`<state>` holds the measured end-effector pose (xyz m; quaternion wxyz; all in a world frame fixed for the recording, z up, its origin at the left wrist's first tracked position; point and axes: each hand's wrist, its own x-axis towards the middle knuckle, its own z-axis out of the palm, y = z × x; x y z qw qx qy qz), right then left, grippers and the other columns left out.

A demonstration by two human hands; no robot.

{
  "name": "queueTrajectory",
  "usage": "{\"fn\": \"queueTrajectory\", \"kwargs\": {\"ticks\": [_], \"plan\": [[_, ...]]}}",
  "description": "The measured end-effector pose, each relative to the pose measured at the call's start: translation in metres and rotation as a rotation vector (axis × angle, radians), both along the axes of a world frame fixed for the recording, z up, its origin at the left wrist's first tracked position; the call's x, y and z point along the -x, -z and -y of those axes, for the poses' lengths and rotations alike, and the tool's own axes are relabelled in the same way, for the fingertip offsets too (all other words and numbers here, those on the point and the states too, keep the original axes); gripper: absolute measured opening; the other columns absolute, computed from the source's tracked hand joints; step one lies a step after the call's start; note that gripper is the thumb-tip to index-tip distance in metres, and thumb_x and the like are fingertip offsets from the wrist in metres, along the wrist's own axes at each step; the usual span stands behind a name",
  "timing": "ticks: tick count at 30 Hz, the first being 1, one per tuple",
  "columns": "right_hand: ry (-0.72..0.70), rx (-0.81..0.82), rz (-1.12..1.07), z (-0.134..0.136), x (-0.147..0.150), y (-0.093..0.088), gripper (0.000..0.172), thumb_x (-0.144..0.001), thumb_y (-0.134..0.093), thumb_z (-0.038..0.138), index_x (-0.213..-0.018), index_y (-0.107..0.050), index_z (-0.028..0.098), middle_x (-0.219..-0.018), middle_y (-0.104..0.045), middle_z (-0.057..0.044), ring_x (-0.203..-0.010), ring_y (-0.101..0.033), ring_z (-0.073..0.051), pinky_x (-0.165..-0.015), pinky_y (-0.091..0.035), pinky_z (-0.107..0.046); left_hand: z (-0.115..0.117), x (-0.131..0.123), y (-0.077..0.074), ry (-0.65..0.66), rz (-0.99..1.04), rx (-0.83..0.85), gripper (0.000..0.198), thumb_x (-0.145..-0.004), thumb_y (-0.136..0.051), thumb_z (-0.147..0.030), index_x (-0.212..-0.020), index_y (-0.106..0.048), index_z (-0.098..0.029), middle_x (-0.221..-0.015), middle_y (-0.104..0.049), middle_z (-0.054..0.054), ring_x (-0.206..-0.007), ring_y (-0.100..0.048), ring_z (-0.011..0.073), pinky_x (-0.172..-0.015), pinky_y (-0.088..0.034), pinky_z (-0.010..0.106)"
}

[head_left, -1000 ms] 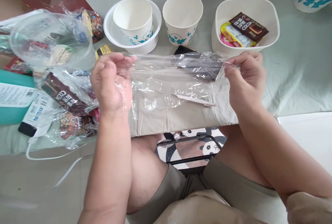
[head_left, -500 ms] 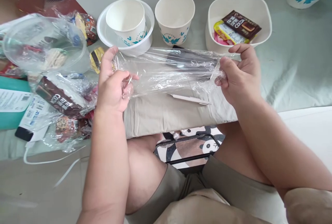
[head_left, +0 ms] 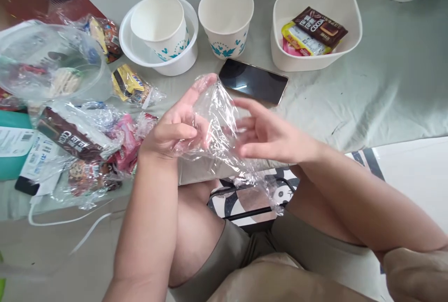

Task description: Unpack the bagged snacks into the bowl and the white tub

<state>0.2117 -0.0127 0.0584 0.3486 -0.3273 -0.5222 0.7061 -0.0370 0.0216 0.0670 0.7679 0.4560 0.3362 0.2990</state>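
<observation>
Crumpled clear plastic film (head_left: 219, 120) hangs from my left hand (head_left: 182, 129), clinging over the raised index finger and around the other fingers. Whether it is a bag or a loose sheet I cannot tell. Its lower end trails down over the table's front edge. My right hand (head_left: 264, 134) is beside the film with its fingers stretched out and apart, the fingertips close to it or brushing it. Just behind the hands lies a dark phone (head_left: 254, 80), its screen facing up.
At the back stand a paper cup (head_left: 227, 22), a white round bowl (head_left: 191, 61) holding another cup (head_left: 159, 19), and a squarish bowl (head_left: 355, 36) with snack packets (head_left: 315, 31). Wrapped snacks (head_left: 72, 134) and a clear plastic tub (head_left: 101, 85) crowd the left.
The film was stretched wide between both hands; my right hand has let go and moved left. My left hand has moved right, the film now bunched and hanging from it. The phone is uncovered.
</observation>
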Motion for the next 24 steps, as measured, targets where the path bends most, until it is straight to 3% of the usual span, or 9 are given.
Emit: {"fn": "queueTrajectory", "kwargs": {"ticks": [3,6,8,10,13,17,20,22,24], "plan": [[-0.087,0.065,0.110,0.003,0.000,-0.005,0.033,-0.081,-0.085,0.041,-0.097,-0.066,0.020,-0.057,-0.053,0.008,-0.042,-0.041,-0.006,-0.037,-0.030,-0.021,-0.007,0.006,0.007,-0.132,-0.165,-0.048,0.095,-0.064,-0.083,-0.025,-0.153,-0.050,-0.029,-0.053,-0.068,-0.005,-0.025,-0.030,0.0080,-0.032,-0.012,0.025],[0.113,0.046,0.172,-0.001,-0.007,-0.004,0.043,-0.080,-0.086,0.049,-0.070,-0.055,0.021,-0.052,-0.045,0.008,-0.040,-0.035,-0.004,-0.035,-0.023,-0.021,-0.015,0.009,0.016,-0.471,-0.197,-0.107,0.057,-0.069,-0.079,-0.024,-0.124,-0.065,-0.031,-0.048,-0.061,-0.009,-0.032,-0.028,0.0080,-0.038,-0.017,0.027],[0.269,0.037,0.123,-0.005,-0.009,0.000,0.049,-0.078,-0.086,0.057,-0.071,-0.053,0.022,-0.053,-0.045,0.008,-0.041,-0.037,-0.005,-0.036,-0.028,-0.020,-0.019,0.005,0.018,-0.675,-0.123,-0.107,0.033,-0.076,-0.075,-0.026,-0.107,-0.065,-0.030,-0.052,-0.059,-0.010,-0.040,-0.035,0.0095,-0.044,-0.028,0.027],[0.357,0.031,0.033,-0.007,-0.008,0.004,0.052,-0.078,-0.084,0.063,-0.075,-0.051,0.023,-0.057,-0.045,0.007,-0.046,-0.046,-0.007,-0.041,-0.039,-0.022,-0.018,-0.005,0.016,-0.760,-0.034,-0.061,0.019,-0.084,-0.071,-0.034,-0.101,-0.064,-0.029,-0.064,-0.064,-0.007,-0.054,-0.052,0.0121,-0.053,-0.041,0.028],[0.399,0.020,-0.060,-0.008,0.000,0.010,0.051,-0.080,-0.080,0.067,-0.083,-0.052,0.025,-0.067,-0.052,0.005,-0.061,-0.059,-0.012,-0.055,-0.053,-0.028,-0.007,-0.027,0.010,-0.693,0.062,0.024,0.039,-0.089,-0.067,-0.059,-0.102,-0.069,-0.023,-0.099,-0.075,0.004,-0.093,-0.071,0.0187,-0.075,-0.057,0.031],[0.440,-0.068,-0.109,-0.006,0.011,0.014,0.047,-0.081,-0.080,0.065,-0.085,-0.056,0.025,-0.077,-0.058,0.003,-0.068,-0.058,-0.012,-0.063,-0.051,-0.028,0.013,-0.053,0.007,-0.372,0.140,0.088,0.071,-0.077,-0.067,-0.084,-0.105,-0.075,-0.019,-0.117,-0.075,0.013,-0.119,-0.071,0.0287,-0.092,-0.062,0.037],[0.450,-0.149,-0.021,-0.002,0.016,0.014,0.048,-0.080,-0.082,0.063,-0.078,-0.056,0.023,-0.071,-0.053,0.004,-0.063,-0.048,-0.009,-0.060,-0.043,-0.027,0.023,-0.062,0.010,-0.233,0.118,0.007,0.063,-0.067,-0.086,-0.073,-0.100,-0.078,-0.020,-0.104,-0.077,0.010,-0.106,-0.075,0.0269,-0.086,-0.063,0.034],[0.455,-0.178,0.065,-0.001,0.018,0.012,0.051,-0.079,-0.082,0.065,-0.075,-0.055,0.022,-0.067,-0.050,0.004,-0.060,-0.044,-0.009,-0.057,-0.039,-0.026,0.026,-0.064,0.011,-0.268,0.034,-0.035,0.046,-0.064,-0.096,-0.054,-0.086,-0.075,-0.020,-0.084,-0.074,0.004,-0.081,-0.074,0.0186,-0.068,-0.060,0.027],[0.478,-0.194,0.126,0.000,0.017,0.011,0.052,-0.080,-0.081,0.067,-0.076,-0.054,0.023,-0.066,-0.049,0.004,-0.058,-0.044,-0.009,-0.054,-0.037,-0.026,0.024,-0.062,0.009,-0.311,-0.064,-0.022,0.037,-0.064,-0.098,-0.040,-0.073,-0.069,-0.019,-0.067,-0.066,-0.001,-0.054,-0.061,0.0103,-0.045,-0.045,0.020]]}}
